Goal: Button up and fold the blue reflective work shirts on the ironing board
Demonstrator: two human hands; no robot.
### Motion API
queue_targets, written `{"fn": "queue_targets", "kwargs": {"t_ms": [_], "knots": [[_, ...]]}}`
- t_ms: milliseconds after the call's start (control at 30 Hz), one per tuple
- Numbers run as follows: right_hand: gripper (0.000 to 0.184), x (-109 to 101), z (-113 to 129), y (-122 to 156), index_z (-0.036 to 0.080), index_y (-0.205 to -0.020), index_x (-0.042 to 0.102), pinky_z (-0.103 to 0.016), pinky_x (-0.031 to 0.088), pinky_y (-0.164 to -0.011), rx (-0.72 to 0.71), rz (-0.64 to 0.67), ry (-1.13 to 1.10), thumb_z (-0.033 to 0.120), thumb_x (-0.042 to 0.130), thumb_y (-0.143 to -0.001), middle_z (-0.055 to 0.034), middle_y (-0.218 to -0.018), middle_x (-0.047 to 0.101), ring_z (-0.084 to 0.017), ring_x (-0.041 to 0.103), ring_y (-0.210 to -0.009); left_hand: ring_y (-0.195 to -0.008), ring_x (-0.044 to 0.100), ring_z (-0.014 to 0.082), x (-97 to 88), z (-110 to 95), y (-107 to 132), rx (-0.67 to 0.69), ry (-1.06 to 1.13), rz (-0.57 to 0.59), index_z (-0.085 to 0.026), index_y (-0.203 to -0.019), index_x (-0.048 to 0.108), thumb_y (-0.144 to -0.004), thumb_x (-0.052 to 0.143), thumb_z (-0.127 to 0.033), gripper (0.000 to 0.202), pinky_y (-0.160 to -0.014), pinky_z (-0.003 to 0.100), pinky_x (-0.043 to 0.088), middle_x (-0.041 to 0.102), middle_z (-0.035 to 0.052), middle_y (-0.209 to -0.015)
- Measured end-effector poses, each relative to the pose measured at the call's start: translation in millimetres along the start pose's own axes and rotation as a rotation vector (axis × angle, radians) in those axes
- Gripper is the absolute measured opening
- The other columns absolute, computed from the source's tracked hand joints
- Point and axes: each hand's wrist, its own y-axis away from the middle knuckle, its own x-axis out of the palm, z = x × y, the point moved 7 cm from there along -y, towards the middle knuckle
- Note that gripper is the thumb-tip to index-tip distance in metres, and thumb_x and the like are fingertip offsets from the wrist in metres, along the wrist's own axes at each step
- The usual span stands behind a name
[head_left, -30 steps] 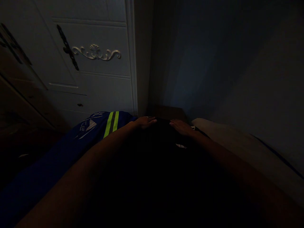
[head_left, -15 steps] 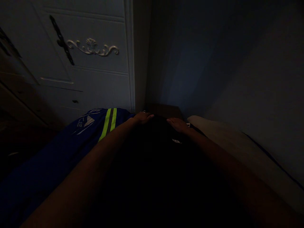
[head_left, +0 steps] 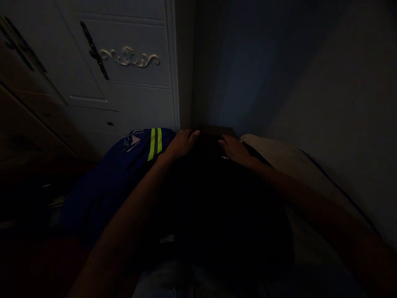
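A black garment (head_left: 217, 207), probably a shirt with small white lettering, lies spread out in front of me in dim light. My left hand (head_left: 183, 142) rests on its far left part, palm down with the fingers stretched out. On the far right part, beside the lettering, my right hand (head_left: 236, 151) lies flat, thumb apart from the other fingers. Left of the black cloth, close to my left forearm, is a blue garment (head_left: 108, 182) with yellow-green and grey stripes and a pale logo. Darkness hides the folds and most edges of the black cloth.
A white wardrobe (head_left: 139, 103) with dark handles and a scroll ornament stands at the back left. A pale cushion or mattress (head_left: 279, 153) with a blue edge lies to the right, against the wall (head_left: 341, 103). Dark, unclear items lie at the left.
The view has shifted, showing more of the garment's near end. My hands remain on the black cloth; the right one now lies closer to the lettering, with its thumb more apart.
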Motion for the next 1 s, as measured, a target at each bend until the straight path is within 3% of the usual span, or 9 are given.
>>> {"fn": "queue_targets", "kwargs": {"t_ms": [133, 267, 367, 467, 600, 733, 867, 1000], "knots": [[0.069, -14, 38, 76, 0.01, -0.143, 0.043, -0.041, 0.029, -0.115, -0.123, -0.022, -0.052, 0.056, 0.017, -0.1, -0.0161, -0.148, 0.043, -0.025, 0.038, -0.138, -0.115, 0.057, 0.0221, -16.4, -20, 96, -0.075, 0.106, -0.378, -0.017, -0.117, 0.059, -0.099, 0.034, -0.042, 0.04, -0.1, 0.034, 0.043, 0.064, 0.0105, -0.122], [0.066, -18, 66, 146, 0.015, -0.147, 0.04, -0.05, 0.024, -0.117, -0.241, -0.033, -0.014, 0.058, 0.024, -0.099, -0.0144, -0.153, 0.036, -0.026, 0.03, -0.143, -0.105, 0.061, 0.0214, -2.2, -14, 220, -0.139, 0.23, -0.672, -0.019, -0.108, 0.061, -0.096, 0.041, -0.038, 0.03, -0.094, 0.036, 0.048, 0.066, 0.0078, -0.109], [0.068, -12, 71, 176, 0.009, -0.143, 0.045, -0.052, 0.028, -0.115, -0.217, -0.038, 0.033, 0.057, 0.026, -0.098, -0.0189, -0.151, 0.038, -0.03, 0.035, -0.141, -0.098, 0.063, 0.0214, 23.0, 15, 297, -0.235, 0.236, -0.715, -0.018, -0.106, 0.061, -0.092, 0.049, -0.037, 0.027, -0.089, 0.037, 0.05, 0.065, 0.0083, -0.103], [0.066, 6, 73, 189, 0.006, -0.137, 0.053, -0.05, 0.03, -0.115, -0.186, 0.003, 0.06, 0.055, 0.028, -0.099, -0.02, -0.146, 0.045, -0.031, 0.041, -0.137, -0.108, 0.059, 0.0258, 37.1, 53, 350, -0.408, 0.105, -0.72, -0.017, -0.116, 0.056, -0.088, 0.052, -0.037, 0.035, -0.095, 0.042, 0.047, 0.063, 0.0121, -0.111], [0.063, 23, 77, 196, 0.006, -0.136, 0.053, -0.05, 0.03, -0.115, -0.195, 0.055, 0.001, 0.052, 0.027, -0.1, -0.0192, -0.143, 0.049, -0.03, 0.043, -0.136, -0.124, 0.049, 0.0349, 37.9, 83, 389, -0.577, -0.143, -0.685, -0.009, -0.129, 0.048, -0.083, 0.054, -0.038, 0.055, -0.105, 0.052, 0.038, 0.055, 0.0202, -0.125], [0.061, 7, 83, 219, 0.011, -0.136, 0.053, -0.051, 0.032, -0.114, -0.128, -0.049, -0.177, 0.054, 0.03, -0.099, -0.0172, -0.144, 0.049, -0.029, 0.043, -0.135, -0.136, 0.035, 0.0413, 40.7, 100, 412, -0.708, -0.173, -0.646, -0.004, -0.141, 0.034, -0.074, 0.066, -0.048, 0.086, -0.11, 0.056, 0.031, 0.04, 0.0278, -0.142], [0.048, -10, 79, 280, 0.018, -0.127, 0.058, -0.044, 0.044, -0.105, 0.042, -0.221, -0.439, 0.05, 0.039, -0.097, -0.0124, -0.127, 0.062, -0.024, 0.057, -0.12, -0.126, 0.051, 0.0343, 56.0, 126, 421, -0.815, 0.148, -0.512, -0.014, -0.142, 0.036, -0.07, 0.072, -0.046, 0.087, -0.103, 0.049, 0.043, 0.053, 0.0199, -0.133], [0.044, 10, 39, 358, 0.018, -0.113, 0.062, -0.043, 0.049, -0.095, 0.377, -0.327, -0.528, 0.053, 0.047, -0.09, -0.012, -0.109, 0.068, -0.025, 0.063, -0.103, -0.116, 0.059, 0.0323, 53.3, 141, 422, -0.881, 0.248, -0.431, -0.014, -0.129, 0.051, -0.069, 0.071, -0.053, 0.075, -0.095, 0.044, 0.05, 0.062, 0.0171, -0.123]]}}
